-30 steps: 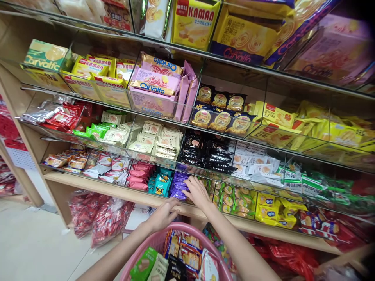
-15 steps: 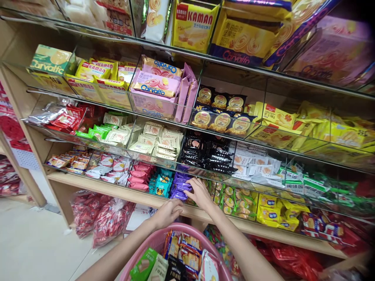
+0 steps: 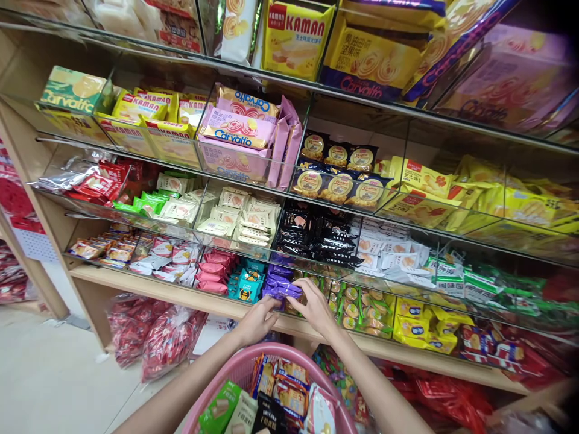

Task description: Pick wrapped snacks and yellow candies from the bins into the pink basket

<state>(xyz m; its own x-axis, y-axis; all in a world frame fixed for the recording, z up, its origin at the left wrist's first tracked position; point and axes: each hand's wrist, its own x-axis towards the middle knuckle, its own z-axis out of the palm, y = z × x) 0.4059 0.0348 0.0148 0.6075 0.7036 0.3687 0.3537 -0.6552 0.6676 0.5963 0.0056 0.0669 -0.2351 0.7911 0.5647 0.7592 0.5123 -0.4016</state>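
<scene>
Small purple snack packets [image 3: 275, 276] lie stacked in a clear compartment on the bottom shelf. My right hand [image 3: 315, 307] pinches one purple packet [image 3: 288, 290] by its right end, at the front of that stack. Just left of it, my left hand [image 3: 257, 320] is held low at the shelf edge, its bent fingers apart from the thumb and close to the purple packets, with nothing seen in them. Below both hands is a pink basket [image 3: 220, 386] containing several packets: a green one [image 3: 221, 407], a black one [image 3: 268, 416] and orange-blue biscuit packs [image 3: 292, 395].
Teal packets [image 3: 250, 283] and pink packets [image 3: 212, 271] fill compartments to the left; round green-wrapped snacks [image 3: 355, 306] and yellow bags [image 3: 423, 325] are to the right. Clear dividers and a wooden shelf edge [image 3: 172, 292] front the row. Bags of red packets [image 3: 167, 343] stand on the floor.
My right hand has closed on a purple packet and drawn it slightly right and forward from the stack. My left hand has shifted a little up and left, nearer the purple packets.
</scene>
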